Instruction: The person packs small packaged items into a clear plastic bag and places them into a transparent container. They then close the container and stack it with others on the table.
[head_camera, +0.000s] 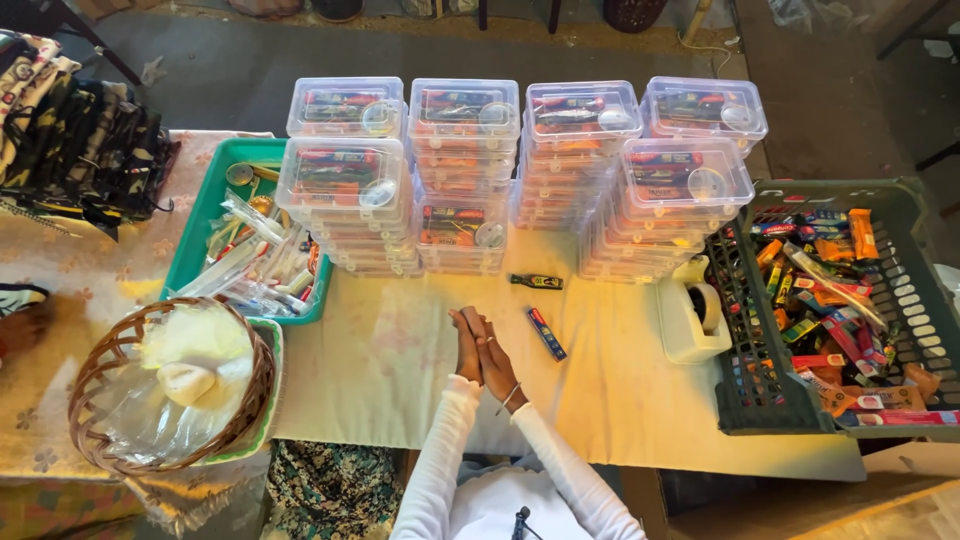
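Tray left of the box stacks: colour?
Green tray, clearest in the head view.

Left hand (468, 345) and right hand (494, 358) — pressed flat together, palm to palm, fingers pointing to the far side — rest on the pale tablecloth (400, 380) at the near centre. Both hold nothing. White sleeves cover both arms; a thin bracelet (508, 398) circles the right wrist. Nearest item: a slim blue-and-red packet (546, 333), lying flat just right of the hands — not touching them, angled diagonally.
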